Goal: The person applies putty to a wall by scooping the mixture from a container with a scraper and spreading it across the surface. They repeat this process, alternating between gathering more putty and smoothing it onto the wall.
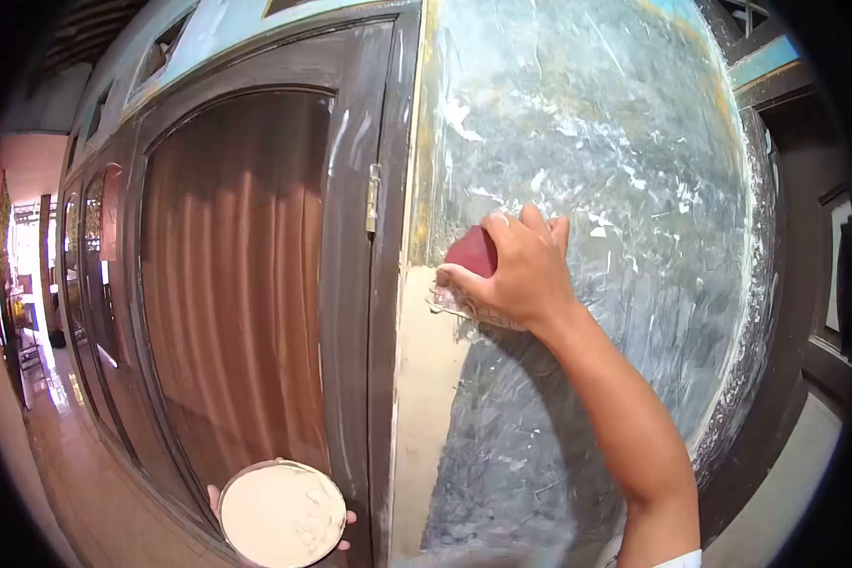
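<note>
My right hand [530, 265] is closed around a dark red putty scraper [471, 252] and holds it against the grey wall [577, 379], beside the door frame. Whitish putty is smeared along the scraper's lower edge, under my fingers. A smooth strip of cream putty [424, 379] runs down the wall below it, next to the frame. Low in the view, my left hand [215, 499] grips a round tub of putty [279, 516] from beneath, with only fingertips showing at its sides. The tub is filled with cream paste, its surface disturbed on the right.
A dark wooden door [350, 284] with a brown curtain [241, 303] behind its panel stands left of the wall strip. A metal hinge [373, 199] sits on its frame. Another dark door frame [795, 218] is at the right. Tiled floor [85, 454] extends at left.
</note>
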Tool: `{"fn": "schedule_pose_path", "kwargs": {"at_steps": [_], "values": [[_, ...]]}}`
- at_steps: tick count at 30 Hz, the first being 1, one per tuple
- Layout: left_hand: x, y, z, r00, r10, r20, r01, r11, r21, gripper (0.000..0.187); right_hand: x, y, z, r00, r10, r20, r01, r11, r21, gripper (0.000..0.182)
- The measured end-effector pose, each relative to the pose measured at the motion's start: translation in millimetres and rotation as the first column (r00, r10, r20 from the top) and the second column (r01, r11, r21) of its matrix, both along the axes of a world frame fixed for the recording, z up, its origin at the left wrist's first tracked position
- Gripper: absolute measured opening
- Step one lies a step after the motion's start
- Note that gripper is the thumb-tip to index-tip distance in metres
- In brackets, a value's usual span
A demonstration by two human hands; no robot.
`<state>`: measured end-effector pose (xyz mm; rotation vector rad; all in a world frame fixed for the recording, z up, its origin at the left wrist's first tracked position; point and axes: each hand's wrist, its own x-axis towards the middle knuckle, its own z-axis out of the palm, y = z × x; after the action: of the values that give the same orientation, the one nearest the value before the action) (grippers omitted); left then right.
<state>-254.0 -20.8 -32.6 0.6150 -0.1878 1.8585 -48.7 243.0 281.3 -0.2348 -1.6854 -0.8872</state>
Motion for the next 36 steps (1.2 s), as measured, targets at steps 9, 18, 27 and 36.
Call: {"fn": "schedule_pose_path", "kwargs": {"at_steps": [9, 18, 27, 36], "values": [[-18, -34, -2, 0.992, 0.121, -0.037, -0.125, 0.986, -0.112, 0.114, 8, -8, -11, 0.996, -0.092, -0.005, 0.091, 0.991, -0.100, 0.068], [-25, -34, -8, 0.998, -0.027, -0.054, 0.029, 0.999, 0.028, 0.112, 12, -16, -26, 0.996, -0.092, -0.012, 0.088, 0.973, -0.212, 0.066], [-29, -45, -14, 0.990, 0.126, -0.056, -0.132, 0.985, -0.107, 0.109, 10, -7, -9, 0.963, -0.115, -0.243, 0.052, 0.967, -0.251, 0.070], [-37, -48, -25, 0.975, 0.203, -0.095, -0.218, 0.956, -0.195, 0.109, 14, 7, 14, 0.891, -0.095, -0.445, 0.018, 0.985, -0.172, 0.066]]}}
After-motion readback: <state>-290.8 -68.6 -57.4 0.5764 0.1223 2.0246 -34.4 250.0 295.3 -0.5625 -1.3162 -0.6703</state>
